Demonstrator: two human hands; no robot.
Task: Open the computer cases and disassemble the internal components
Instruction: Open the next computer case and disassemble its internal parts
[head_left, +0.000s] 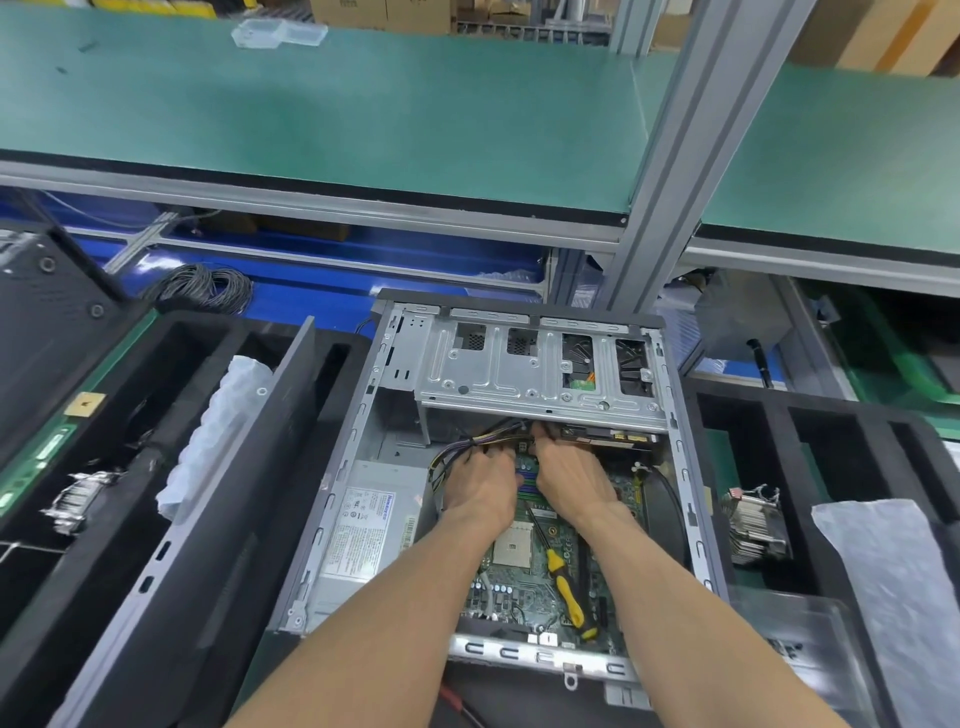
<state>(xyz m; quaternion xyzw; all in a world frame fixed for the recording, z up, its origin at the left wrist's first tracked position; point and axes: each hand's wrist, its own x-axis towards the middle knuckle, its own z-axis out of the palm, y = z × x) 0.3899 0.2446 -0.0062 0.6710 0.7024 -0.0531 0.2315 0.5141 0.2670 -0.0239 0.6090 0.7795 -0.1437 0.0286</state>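
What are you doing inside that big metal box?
A person is taking apart an open computer case. Both the left hand and right hand reach under the metal drive cage, working at a bundle of wires. A yellow screwdriver lies on the green circuit board.

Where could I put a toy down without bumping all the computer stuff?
The green shelf up top is mostly bare, right of the clear plastic box. Inside the computer case it is crowded: both hands, the wires and a yellow screwdriver fill it.
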